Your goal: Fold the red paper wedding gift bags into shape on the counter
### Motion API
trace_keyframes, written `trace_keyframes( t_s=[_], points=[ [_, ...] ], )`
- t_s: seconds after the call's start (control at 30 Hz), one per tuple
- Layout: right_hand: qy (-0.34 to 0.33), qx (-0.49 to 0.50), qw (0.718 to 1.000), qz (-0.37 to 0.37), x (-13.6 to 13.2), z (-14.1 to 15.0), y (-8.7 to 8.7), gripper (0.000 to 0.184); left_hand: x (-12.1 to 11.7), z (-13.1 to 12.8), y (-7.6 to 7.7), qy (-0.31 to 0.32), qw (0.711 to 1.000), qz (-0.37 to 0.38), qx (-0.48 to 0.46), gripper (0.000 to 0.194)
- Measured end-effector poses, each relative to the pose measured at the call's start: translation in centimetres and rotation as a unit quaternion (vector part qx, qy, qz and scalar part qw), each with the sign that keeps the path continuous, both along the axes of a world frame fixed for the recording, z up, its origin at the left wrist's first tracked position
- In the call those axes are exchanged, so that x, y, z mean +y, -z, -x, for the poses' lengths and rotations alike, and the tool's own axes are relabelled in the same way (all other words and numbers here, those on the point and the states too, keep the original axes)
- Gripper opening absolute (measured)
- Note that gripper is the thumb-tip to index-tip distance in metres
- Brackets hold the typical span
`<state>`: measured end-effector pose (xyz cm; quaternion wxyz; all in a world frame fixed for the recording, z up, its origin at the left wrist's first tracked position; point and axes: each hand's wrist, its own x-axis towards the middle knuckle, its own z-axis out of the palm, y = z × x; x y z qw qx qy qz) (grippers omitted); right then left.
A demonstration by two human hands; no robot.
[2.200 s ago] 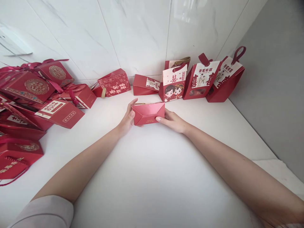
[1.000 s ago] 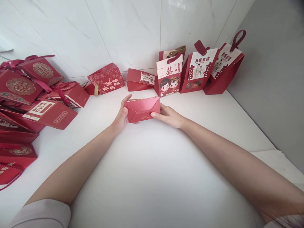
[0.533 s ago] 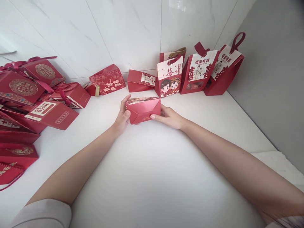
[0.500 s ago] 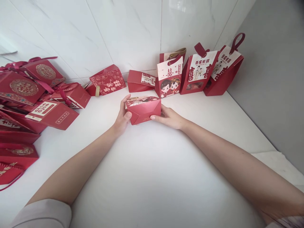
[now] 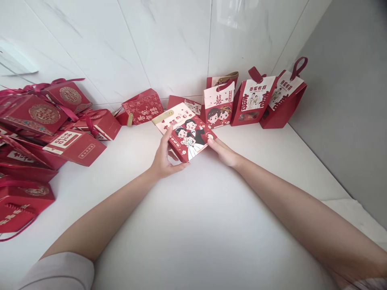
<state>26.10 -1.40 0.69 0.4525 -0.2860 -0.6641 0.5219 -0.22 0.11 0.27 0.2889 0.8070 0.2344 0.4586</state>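
Head view: white tabletop (image 5: pixel 193 233) under a tiled wall (image 5: pixel 175 44); your arms reach up from the lower corners.
Box pile (image 5: pixel 65 141): left side of frame; red boxes heaped at mixed angles, several ribbon-tied; off to the side, likely to give your hands room.
Floral box (image 5: pixel 144 108): right of pile, lying tipped near wall, lettering facing you.
Left hand (image 5: pixel 163 161): clamped on the held box; index finger along its left edge, thumb at the bottom corner, probably to steady the tilt.
Held box (image 5: pixel 190 139): near frame centre, between your hands, tilted; bride-and-groom print turned up, probably so you can see it. Touching table or not: can't tell.
Lying box (image 5: pixel 178 99): behind held box, partly hidden by it.
Right hand (image 5: pixel 223 152): clamped on held box's lower right corner; thumb tip on print, other fingers hidden, presumably supporting from beneath.
Standing boxes: upper right, upright; cartoon box (image 5: pixel 218 112), strapped box (image 5: pixel 213 81) behind it, then two loop-handled boxes (image 5: pixel 255 96); prints face out, seemingly for display.
White sheet (image 5: pixel 347 209): lower right, beyond your forearm; cloth or paper unclear.
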Motion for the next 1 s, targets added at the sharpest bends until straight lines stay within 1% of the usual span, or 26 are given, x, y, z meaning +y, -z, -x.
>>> trace_keyframes(
  t_s=[0.03, 0.1, 0.17, 0.2, 0.27, 0.33, 0.43, 0.6, 0.77, 1.0],
  points=[
    [0.018, 0.009, 1.0, 0.012, 0.02, 0.06, 0.07, 0.082, 0.04, -0.01, 0.06, 0.01, 1.0, 0.008, 0.01, 0.138],
    [0.044, 0.018, 0.998, 0.035, 0.03, 0.21, 0.29, 0.096, 0.12, -0.16, 0.06, 0.047, 0.999, 0.02, 0.018, 0.144],
    [0.043, 0.016, 0.998, 0.046, 0.04, 0.33, 0.49, 0.109, 0.17, -0.41, -0.04, 0.073, 0.997, 0.033, 0.013, 0.139],
    [0.033, 0.013, 0.998, 0.05, 0.05, 0.37, 0.55, 0.11, 0.17, -0.52, -0.1, 0.075, 0.996, 0.042, 0.008, 0.132],
    [0.013, 0.006, 0.998, 0.057, 0.05, 0.42, 0.57, 0.104, 0.19, -0.67, -0.15, 0.065, 0.996, 0.067, -0.005, 0.118],
    [0.007, 0.003, 0.998, 0.065, 0.05, 0.45, 0.5, 0.098, 0.23, -0.72, -0.12, 0.054, 0.994, 0.097, -0.02, 0.109],
    [0.018, -0.011, 0.998, 0.067, 0.02, 0.43, 0.36, 0.092, 0.33, -0.71, -0.05, 0.046, 0.989, 0.134, -0.044, 0.103],
    [0.039, -0.048, 0.996, 0.057, -0.08, 0.34, 0.22, 0.089, 0.33, -0.79, -0.3, 0.041, 0.983, 0.165, -0.07, 0.101],
    [0.046, -0.06, 0.996, 0.052, -0.24, 0.38, -0.12, 0.088, 0.34, -0.8, -0.5, 0.023, 0.981, 0.172, -0.085, 0.089],
    [0.056, -0.074, 0.994, 0.053, -0.29, 0.34, -0.18, 0.087, 0.51, -0.78, -0.28, 0.02, 0.983, 0.16, -0.087, 0.083]
  ],
)
